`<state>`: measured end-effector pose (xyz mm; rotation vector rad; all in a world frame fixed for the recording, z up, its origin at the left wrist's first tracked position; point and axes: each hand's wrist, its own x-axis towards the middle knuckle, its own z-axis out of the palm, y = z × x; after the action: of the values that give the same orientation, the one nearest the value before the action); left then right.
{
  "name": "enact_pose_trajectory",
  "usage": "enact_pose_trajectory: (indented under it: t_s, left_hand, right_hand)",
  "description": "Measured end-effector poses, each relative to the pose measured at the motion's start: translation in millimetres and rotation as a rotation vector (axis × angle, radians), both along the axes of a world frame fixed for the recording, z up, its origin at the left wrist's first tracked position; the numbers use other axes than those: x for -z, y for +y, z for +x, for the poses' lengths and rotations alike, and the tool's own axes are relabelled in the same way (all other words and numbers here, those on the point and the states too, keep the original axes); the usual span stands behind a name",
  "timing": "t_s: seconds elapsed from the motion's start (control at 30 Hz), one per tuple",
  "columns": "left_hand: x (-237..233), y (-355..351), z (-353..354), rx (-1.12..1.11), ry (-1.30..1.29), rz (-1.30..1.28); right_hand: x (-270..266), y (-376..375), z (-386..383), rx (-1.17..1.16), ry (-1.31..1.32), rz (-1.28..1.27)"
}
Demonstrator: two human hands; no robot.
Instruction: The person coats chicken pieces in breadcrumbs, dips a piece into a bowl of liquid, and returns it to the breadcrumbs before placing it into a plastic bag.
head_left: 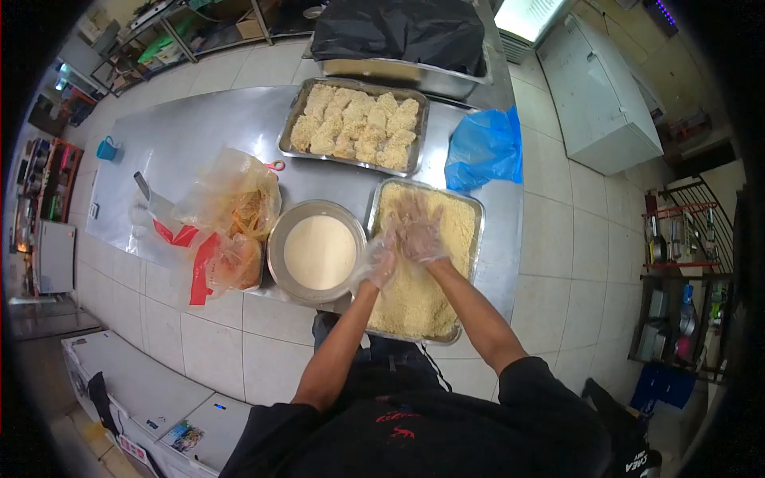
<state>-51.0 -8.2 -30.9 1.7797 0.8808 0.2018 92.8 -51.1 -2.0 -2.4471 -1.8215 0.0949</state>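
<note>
Crumb-coated pieces (355,123) fill the tray (351,164) at 11 o'clock, seemingly finished; uncoated leftovers, if any, cannot be told. Over the crumbs (414,311) at centre, the right hand (422,235) spreads its fingers; the left hand (381,261) touches it, its fingers' state unclear.

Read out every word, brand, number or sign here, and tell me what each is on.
No text reads clearly.
Red lettering on the black shirt: too blurred.
White letters on something dark at lower right: too distorted to quote.
Stickers on the white freezer: too small.
Purple lights at upper right: no characters distinguishable.
</note>
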Motion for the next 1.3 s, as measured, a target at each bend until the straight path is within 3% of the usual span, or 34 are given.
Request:
enact_pose_trajectory:
  t_s: [0.07,0.2,0.27,0.33,0.4,0.47,0.5,0.57,0.67,0.77,0.83,0.9,0.97,1.07,1.1,1.17,1.2,1.23,1.3]
  left_hand:
    - [-8,5,0,0.043,0.066,0.064]
    - [-13,-20,-11,0.137,0.219,0.148]
    - [33,-30,-1,0.030,0.151,0.213]
    - [34,-43,8,-0.130,0.105,0.177]
    - [56,-65,38,-0.518,-0.044,0.352]
    - [43,-68,39,-0.596,0.013,0.144]
    - [-4,-53,19,-0.470,0.133,-0.150]
    - [-14,-39,14,-0.400,0.182,-0.491]
    - [39,-38,38,-0.575,-0.043,-0.674]
    - [28,-28,42,-0.597,-0.254,-0.899]
    - [-18,-23,27,-0.529,-0.401,-1.027]
    - [-31,-20,24,-0.497,-0.399,-1.045]
    - [-34,-18,25,-0.524,-0.246,-0.955]
    - [-104,-8,15,-0.496,-0.199,-1.002]
    - [-87,-5,15,-0.440,-0.239,-0.910]
    - [-19,6,22,-0.331,-0.324,-0.724]
    - [8,11,31,-0.252,-0.222,-0.569]
    - [33,19,40,-0.177,-0.121,-0.411]
    - [25,35,50,0.048,0.090,0.035]
  right_hand:
    - [13,7,-2,-0.022,-0.055,-0.055]
    - [-1,4,-8,0.041,0.087,0.053]
    - [2,2,-2,0.015,0.036,0.147]
    - [2,-5,1,0.043,0.105,0.257]
    - [0,-20,3,0.150,0.123,0.267]
    - [-11,-38,9,0.342,0.079,0.186]
    - [-20,-47,19,0.406,0.183,-0.107]
    - [-30,-52,27,0.388,0.545,-0.149]
    - [-12,-53,42,0.343,0.992,-0.131]
    - [-17,-52,43,0.322,1.364,-0.144]
    - [-35,-48,41,0.306,1.358,-0.134]
    - [-49,-47,42,0.268,1.108,-0.094]
    - [-57,-48,44,0.203,0.759,-0.049]
    - [-39,-57,33,0.050,0.230,0.081]
    - [-31,-63,25,-0.008,0.049,0.131]
    - [-59,-77,-1,-0.149,0.103,-0.066]
    - [-69,-80,-7,-0.223,0.131,-0.165]
    - [-67,-78,-1,-0.180,0.164,-0.104]
    - [-56,-80,14,-0.095,0.242,0.016]
